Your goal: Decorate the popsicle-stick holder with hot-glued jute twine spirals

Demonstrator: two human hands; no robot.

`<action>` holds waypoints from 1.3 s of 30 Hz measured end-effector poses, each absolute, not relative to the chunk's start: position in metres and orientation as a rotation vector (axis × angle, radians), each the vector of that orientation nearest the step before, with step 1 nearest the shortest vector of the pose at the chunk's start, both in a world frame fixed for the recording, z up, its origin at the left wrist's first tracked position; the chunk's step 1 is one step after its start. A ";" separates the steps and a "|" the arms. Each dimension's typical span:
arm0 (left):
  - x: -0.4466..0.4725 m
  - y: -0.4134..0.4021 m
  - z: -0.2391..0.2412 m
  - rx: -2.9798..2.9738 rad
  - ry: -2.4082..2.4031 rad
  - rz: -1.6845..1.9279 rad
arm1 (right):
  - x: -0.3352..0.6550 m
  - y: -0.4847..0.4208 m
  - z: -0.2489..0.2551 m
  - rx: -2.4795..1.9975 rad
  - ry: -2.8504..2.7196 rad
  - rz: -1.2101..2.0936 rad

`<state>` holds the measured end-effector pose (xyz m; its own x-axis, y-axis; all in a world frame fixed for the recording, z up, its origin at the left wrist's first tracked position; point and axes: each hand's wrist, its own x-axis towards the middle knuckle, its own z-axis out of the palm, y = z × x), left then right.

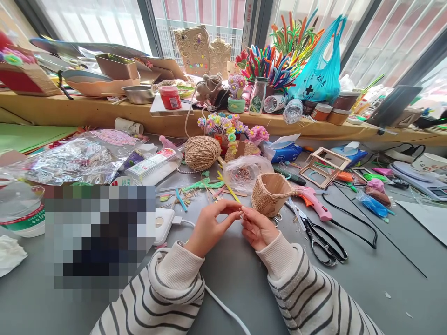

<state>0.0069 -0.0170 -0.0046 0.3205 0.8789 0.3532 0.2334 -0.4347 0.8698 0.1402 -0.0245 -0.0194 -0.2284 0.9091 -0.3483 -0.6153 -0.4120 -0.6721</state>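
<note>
My feed | left hand [214, 224], right hand [260, 228]: fingertips pinched together (contents too small to tell) | twine-wrapped box [268, 197] near

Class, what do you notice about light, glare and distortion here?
Head view throughout: bright daylight at the windows; glints on the clear wrap; window frames splaying outwards, perhaps from a wide lens; a pixelated patch hiding part of the table.

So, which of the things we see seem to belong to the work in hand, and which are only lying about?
Likely in use:
tiny piece where the left hand and right hand meet, too small to identify
twine-wrapped box, just beyond them
ball of twine
glue gun
black-handled scissors

Seemingly just lying about:
turquoise bag
red jar
digital scale
</note>
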 end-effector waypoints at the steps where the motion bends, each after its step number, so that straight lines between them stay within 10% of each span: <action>1: 0.007 -0.017 -0.004 1.858 0.993 1.129 | 0.141 -0.024 -0.019 -0.899 -0.508 1.819; 14: 0.001 -0.012 -0.010 2.142 1.070 1.145 | 0.151 -0.029 -0.020 -1.315 -1.104 1.280; 39: 0.007 -0.020 -0.008 2.368 1.160 1.170 | 0.142 -0.032 -0.020 -1.202 -0.880 1.273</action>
